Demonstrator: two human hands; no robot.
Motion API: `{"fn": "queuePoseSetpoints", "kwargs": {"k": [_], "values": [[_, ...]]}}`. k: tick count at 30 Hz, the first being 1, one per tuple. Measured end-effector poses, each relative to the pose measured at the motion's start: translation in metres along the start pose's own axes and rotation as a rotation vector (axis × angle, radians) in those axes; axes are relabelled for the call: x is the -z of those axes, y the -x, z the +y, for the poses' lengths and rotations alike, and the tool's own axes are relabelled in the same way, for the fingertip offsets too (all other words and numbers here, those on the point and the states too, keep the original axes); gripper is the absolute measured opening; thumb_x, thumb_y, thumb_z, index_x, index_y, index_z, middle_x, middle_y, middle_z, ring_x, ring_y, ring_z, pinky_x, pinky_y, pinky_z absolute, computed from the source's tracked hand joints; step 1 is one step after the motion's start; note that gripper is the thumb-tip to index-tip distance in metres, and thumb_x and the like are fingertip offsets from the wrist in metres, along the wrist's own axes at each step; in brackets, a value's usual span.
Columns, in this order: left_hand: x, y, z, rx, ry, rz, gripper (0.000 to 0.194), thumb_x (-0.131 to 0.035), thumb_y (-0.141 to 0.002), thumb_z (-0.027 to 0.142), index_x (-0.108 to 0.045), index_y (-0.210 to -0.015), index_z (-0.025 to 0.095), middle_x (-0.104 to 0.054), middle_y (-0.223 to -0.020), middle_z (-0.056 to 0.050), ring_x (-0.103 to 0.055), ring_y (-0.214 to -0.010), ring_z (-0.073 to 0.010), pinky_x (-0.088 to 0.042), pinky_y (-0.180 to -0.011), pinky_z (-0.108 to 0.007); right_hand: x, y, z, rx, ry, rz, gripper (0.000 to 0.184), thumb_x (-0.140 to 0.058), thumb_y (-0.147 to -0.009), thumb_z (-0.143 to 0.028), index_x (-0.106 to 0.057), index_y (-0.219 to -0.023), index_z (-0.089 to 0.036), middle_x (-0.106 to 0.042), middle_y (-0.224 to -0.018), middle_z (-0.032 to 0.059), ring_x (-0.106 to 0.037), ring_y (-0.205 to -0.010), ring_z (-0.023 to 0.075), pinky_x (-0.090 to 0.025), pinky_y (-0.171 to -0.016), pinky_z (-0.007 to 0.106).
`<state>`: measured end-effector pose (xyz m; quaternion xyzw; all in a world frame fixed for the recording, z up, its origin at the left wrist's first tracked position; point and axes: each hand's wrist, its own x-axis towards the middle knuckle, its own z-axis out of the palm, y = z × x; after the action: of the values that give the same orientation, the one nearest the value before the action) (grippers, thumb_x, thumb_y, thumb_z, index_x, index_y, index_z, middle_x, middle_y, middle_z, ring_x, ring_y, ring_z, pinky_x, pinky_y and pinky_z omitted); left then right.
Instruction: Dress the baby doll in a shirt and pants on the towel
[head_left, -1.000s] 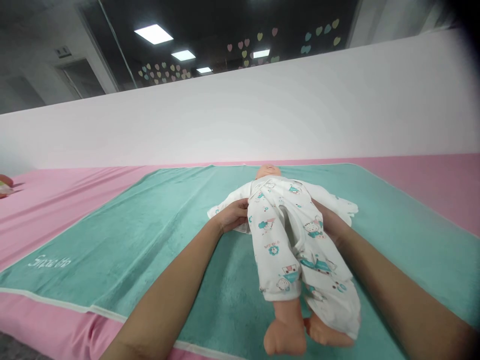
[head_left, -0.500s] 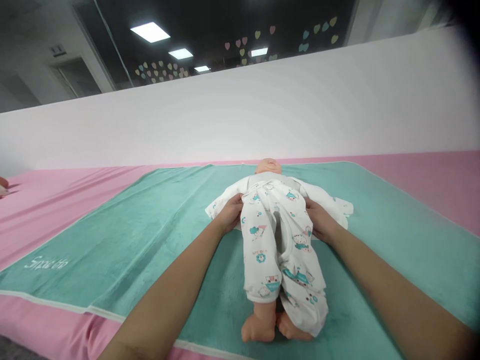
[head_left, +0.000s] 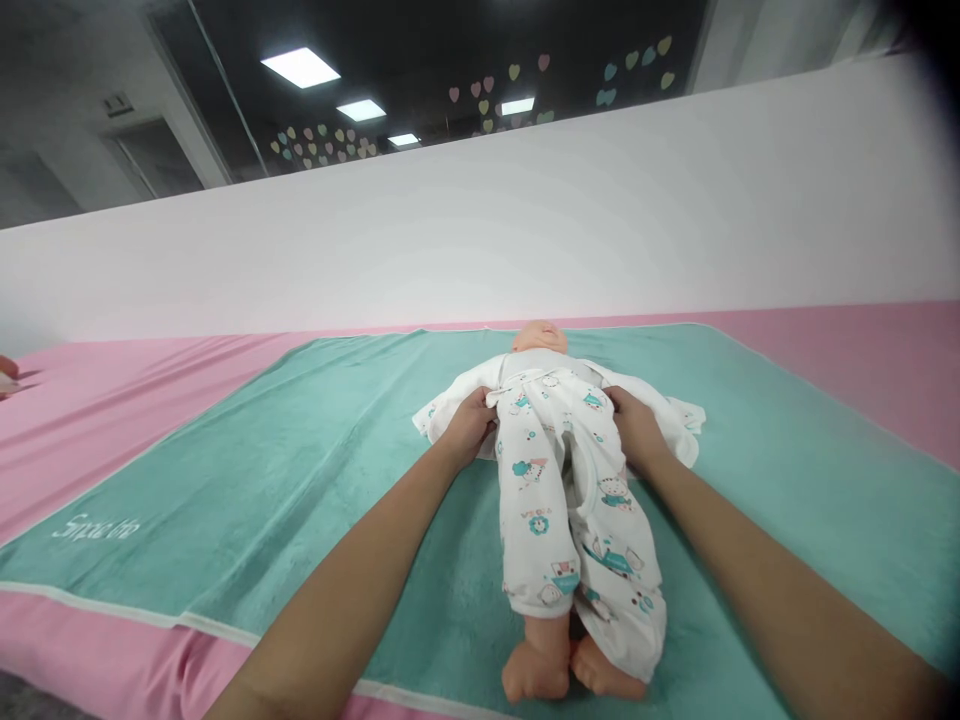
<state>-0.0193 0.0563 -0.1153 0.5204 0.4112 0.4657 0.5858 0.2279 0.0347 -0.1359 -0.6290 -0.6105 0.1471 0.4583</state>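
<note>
A baby doll [head_left: 536,672] lies on its back, feet towards me and head at the far end. White printed trousers [head_left: 536,470] cover its legs up to the waist, and its bare feet stick out of the cuffs. A white top [head_left: 457,395] is spread out on both sides of its upper body. My left hand [head_left: 471,425] is closed on the trousers' waistband at the doll's left-of-view hip. At the opposite hip, my right hand [head_left: 636,428] grips the other side of the waistband; its fingertips are partly hidden by cloth.
Under the doll is a green blanket [head_left: 247,500] with a white edge and lettering at the lower left. It lies on a pink sheet [head_left: 112,390]. A white wall [head_left: 480,240] rises behind. A small, partly cut-off object [head_left: 7,372] sits at the far left edge.
The doll's legs have swung left, then slightly back right. My right hand has come out from behind the trousers to their side, and both hands have shifted along the waistband.
</note>
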Motion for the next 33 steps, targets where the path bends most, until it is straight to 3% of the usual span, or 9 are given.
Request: {"fn": "queuePoseSetpoints", "kwargs": {"k": [4,11,15,21,28,33], "values": [[-0.004,0.001,-0.002,-0.051,-0.003,0.005,0.026,-0.066,-0.059,0.012,-0.051,-0.079,0.019,-0.061,-0.074,0.001,-0.057,-0.068,-0.0143,-0.045,-0.060,-0.026,0.003,0.001,0.005,-0.044,-0.145,-0.061,0.026,-0.050,-0.072,-0.028,-0.067,-0.091,-0.022,-0.067,-0.084,0.0020,-0.058,-0.081,0.0237,-0.042,-0.074,0.036],[-0.003,0.004,-0.001,-0.114,-0.043,0.048,0.024,-0.060,-0.065,0.022,-0.053,-0.087,0.021,-0.055,-0.064,0.004,-0.052,-0.055,-0.0117,-0.039,-0.050,-0.022,0.008,0.005,-0.003,-0.036,-0.373,-0.041,0.032,-0.054,-0.078,-0.045,-0.065,-0.098,-0.023,-0.066,-0.098,0.0035,-0.057,-0.092,0.0230,-0.043,-0.081,0.035],[-0.005,0.003,0.000,-0.185,-0.135,0.125,0.022,-0.060,-0.072,0.033,-0.056,-0.089,0.021,-0.057,-0.066,0.003,-0.053,-0.060,-0.0119,-0.040,-0.054,-0.022,0.011,0.003,-0.001,-0.050,-0.491,-0.154,0.033,-0.058,-0.077,-0.045,-0.064,-0.101,-0.024,-0.065,-0.102,0.0041,-0.057,-0.093,0.0224,-0.045,-0.079,0.033],[-0.007,0.003,0.001,-0.303,-0.347,0.252,0.021,-0.061,-0.074,0.040,-0.061,-0.080,0.020,-0.061,-0.074,0.001,-0.054,-0.074,-0.0144,-0.041,-0.071,-0.026,0.013,-0.003,0.005,-0.081,-0.584,-0.333,0.025,-0.060,-0.076,-0.038,-0.060,-0.095,-0.023,-0.065,-0.091,0.0020,-0.058,-0.077,0.0169,-0.046,-0.068,0.028],[-0.005,0.001,0.009,-0.359,-0.476,0.320,0.023,-0.051,-0.081,0.042,-0.058,-0.079,0.020,-0.058,-0.073,0.002,-0.052,-0.072,-0.0135,-0.041,-0.069,-0.025,0.004,-0.002,0.006,-0.079,-0.444,-0.186,0.018,-0.058,-0.071,-0.033,-0.056,-0.083,-0.021,-0.060,-0.071,-0.0007,-0.053,-0.065,0.0158,-0.043,-0.060,0.028],[-0.003,-0.013,0.007,-0.320,-0.548,0.371,0.026,-0.042,-0.085,0.043,-0.051,-0.076,0.020,-0.049,-0.064,0.003,-0.046,-0.060,-0.0116,-0.038,-0.057,-0.023,0.000,0.000,-0.002,0.074,-0.359,-0.036,0.011,-0.053,-0.076,-0.032,-0.051,-0.079,-0.022,-0.063,-0.097,0.0019,-0.055,-0.088,0.0186,-0.042,-0.078,0.032]]}}
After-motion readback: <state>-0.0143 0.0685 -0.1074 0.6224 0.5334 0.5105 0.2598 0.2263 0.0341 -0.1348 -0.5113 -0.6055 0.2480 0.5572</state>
